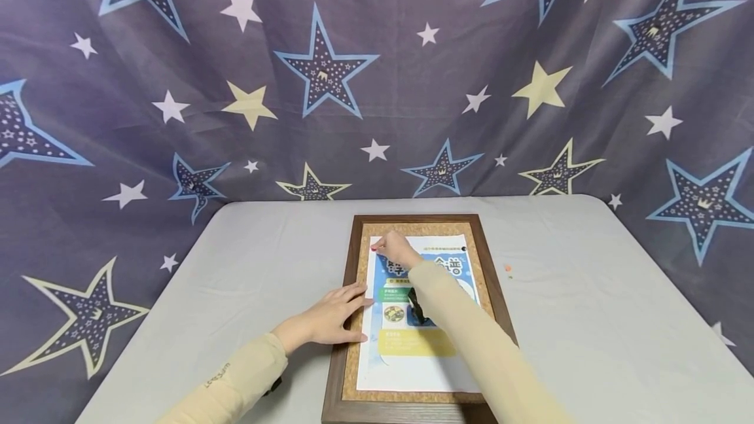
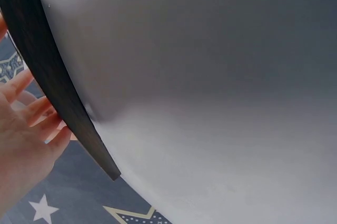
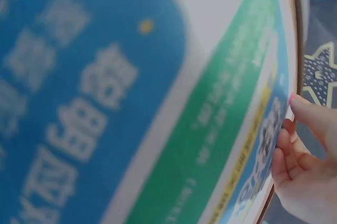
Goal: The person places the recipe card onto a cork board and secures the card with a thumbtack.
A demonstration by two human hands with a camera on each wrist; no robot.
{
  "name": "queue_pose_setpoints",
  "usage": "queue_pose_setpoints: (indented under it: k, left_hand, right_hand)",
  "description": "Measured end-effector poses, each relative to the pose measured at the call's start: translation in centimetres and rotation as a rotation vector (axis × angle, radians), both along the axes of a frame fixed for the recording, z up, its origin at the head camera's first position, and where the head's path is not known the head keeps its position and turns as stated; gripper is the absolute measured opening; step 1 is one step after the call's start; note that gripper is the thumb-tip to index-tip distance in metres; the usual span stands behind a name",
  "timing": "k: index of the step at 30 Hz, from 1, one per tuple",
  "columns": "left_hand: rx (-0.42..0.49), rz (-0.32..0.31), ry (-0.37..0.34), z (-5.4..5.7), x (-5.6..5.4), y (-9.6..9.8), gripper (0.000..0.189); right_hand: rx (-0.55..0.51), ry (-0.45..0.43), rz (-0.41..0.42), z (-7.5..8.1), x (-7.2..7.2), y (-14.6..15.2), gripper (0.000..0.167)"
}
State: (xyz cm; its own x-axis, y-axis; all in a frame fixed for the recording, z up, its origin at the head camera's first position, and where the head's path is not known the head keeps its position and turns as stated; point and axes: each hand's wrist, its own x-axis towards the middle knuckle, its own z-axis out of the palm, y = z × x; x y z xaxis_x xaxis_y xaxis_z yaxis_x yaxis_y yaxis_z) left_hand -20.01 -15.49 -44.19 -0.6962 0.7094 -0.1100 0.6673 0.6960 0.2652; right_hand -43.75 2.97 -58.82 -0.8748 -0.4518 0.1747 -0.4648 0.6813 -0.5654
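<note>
A printed poster [image 1: 424,371] with blue, green and yellow blocks lies on a brown-framed cork board [image 1: 350,371]. My right hand [image 1: 397,250] is at the poster's upper left corner, fingers curled, with a red push pin [image 1: 374,248] at its fingertips. In the right wrist view a bit of pink shows at the tip of that hand [image 3: 308,155]. My left hand [image 1: 330,316] lies with spread fingers over the board's left side, fingertips on the poster's left edge. A dark push pin [image 1: 464,248] sits at the upper right corner.
The board stands on a grey-covered table [image 1: 589,319]. Two small items, one orange [image 1: 508,267] and one greenish [image 1: 510,277], lie right of the frame. A star-patterned curtain [image 1: 377,129] hangs behind the table.
</note>
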Motion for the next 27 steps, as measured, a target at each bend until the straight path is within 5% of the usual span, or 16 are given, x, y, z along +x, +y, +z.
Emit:
queue_pose_setpoints:
  k: [8,13,15,17,23,27]
  left_hand:
    - [0.014,0.01,0.011,0.4,-0.2,0.0,0.063]
    - [0.018,0.011,0.017,0.2,-0.4,0.0,0.061]
    - [0.014,0.012,0.019,0.1,-0.5,0.0,0.061]
    - [0.012,0.011,0.022,0.0,-0.6,0.0,0.061]
    - [0.013,0.016,0.022,0.0,-0.8,-0.1,0.062]
    - [0.02,0.014,0.028,0.1,-0.9,-0.1,0.063]
  right_hand:
    - [-0.094,-0.113,0.015,1.9,1.2,1.4,0.022]
    - [-0.132,-0.081,0.089,1.2,0.3,3.1,0.022]
    - [-0.122,-0.067,0.12,2.0,0.9,3.8,0.019]
    - [-0.106,-0.076,0.151,4.4,2.6,4.5,0.018]
    - [-0.056,-0.209,0.13,15.2,11.6,5.8,0.023]
    - [-0.041,-0.174,0.128,17.5,14.1,7.4,0.024]
